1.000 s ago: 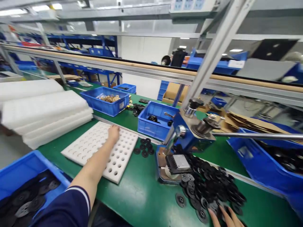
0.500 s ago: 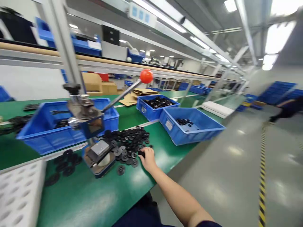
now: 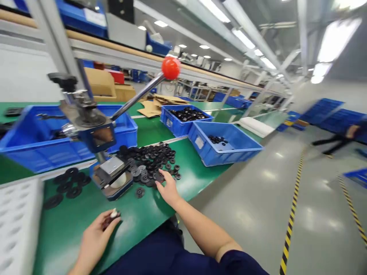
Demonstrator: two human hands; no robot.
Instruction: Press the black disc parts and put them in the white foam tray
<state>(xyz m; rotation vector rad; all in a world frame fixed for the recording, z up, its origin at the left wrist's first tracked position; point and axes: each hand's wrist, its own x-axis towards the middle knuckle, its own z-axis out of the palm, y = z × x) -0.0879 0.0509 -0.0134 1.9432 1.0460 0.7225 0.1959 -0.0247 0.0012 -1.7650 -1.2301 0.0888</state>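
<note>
The bare left hand had come from the white, hole-studded foam sheet to the green counter's front edge, holding a small dark, white-tipped part. The bare right hand had shifted leftward, pinching a flat, round black disc.

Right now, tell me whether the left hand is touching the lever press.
Apart. The head view shows a strip of bare green tabletop between the left hand and the near edge of the lever press at its base.
</note>
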